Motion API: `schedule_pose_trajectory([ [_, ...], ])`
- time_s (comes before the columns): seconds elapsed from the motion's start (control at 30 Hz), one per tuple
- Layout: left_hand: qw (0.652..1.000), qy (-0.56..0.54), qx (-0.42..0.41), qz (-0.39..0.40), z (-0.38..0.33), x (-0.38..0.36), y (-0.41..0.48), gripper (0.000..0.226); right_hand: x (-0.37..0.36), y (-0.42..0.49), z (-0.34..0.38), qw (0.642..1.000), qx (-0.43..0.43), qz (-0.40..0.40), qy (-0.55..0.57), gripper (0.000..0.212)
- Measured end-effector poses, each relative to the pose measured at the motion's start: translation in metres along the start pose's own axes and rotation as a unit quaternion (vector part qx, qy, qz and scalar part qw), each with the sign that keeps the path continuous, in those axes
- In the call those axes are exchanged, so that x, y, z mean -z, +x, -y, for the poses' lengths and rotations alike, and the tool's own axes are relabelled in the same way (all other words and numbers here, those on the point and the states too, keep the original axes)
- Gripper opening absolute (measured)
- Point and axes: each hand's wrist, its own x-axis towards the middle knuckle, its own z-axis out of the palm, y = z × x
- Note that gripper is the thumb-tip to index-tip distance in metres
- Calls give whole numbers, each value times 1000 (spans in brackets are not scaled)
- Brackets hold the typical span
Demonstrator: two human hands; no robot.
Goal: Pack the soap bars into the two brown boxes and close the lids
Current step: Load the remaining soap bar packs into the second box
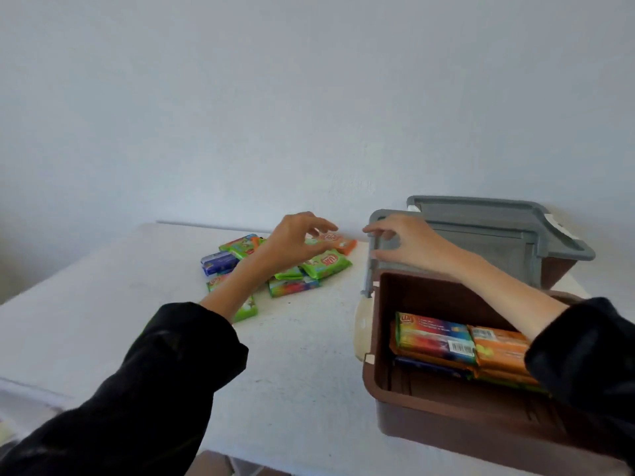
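A: Nearest the lens, 7 o'clock of frame: black left sleeve (137, 389), forearm running up toward 1 o'clock.

B: The hand on it?

A: Left hand (292, 242) hovers over the loose soap bars (292, 285) on the white table (292, 355). Fingers loosely curved, nothing held. Fingertips sit just above an orange bar (343, 242) at the pile's 2 o'clock edge; contact, cannot tell. Blue bar (218, 262) at the pile's 9 o'clock, green bar (326, 264) just below the palm.

B: Further right?

A: Right hand (409, 243) is at the left edge of the near lid (488, 245), which stands upright. Thumb and forefinger pinch that edge lightly. Below it is the near brown box (429, 407), open, with packed bars (436, 338) stacked flat toward its 3 o'clock side and its 9 o'clock half bare. At its 1 o'clock is the far brown box (558, 271), far lid (481, 204) tipped back, contents hidden.

B: Step in hand?

A: Judged: fetching the next bar. Best to take the orange one, topmost, by its long edges so its neighbours don't drag. Hold the lid back meanwhile. Lay the bar flat in the bare half, square to the stack, so the lid can later shut flush.
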Motion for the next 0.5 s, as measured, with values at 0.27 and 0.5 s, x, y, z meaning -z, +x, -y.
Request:
schedule_pose_trajectory([
  [0.27,980,45,195,-20,105,53,-49,37,-74,99,58,998,22,55,16,53],
  [0.5,960,54,271,37,159,35,-56,44,-136,150,64,984,-30,170,-52,72],
])
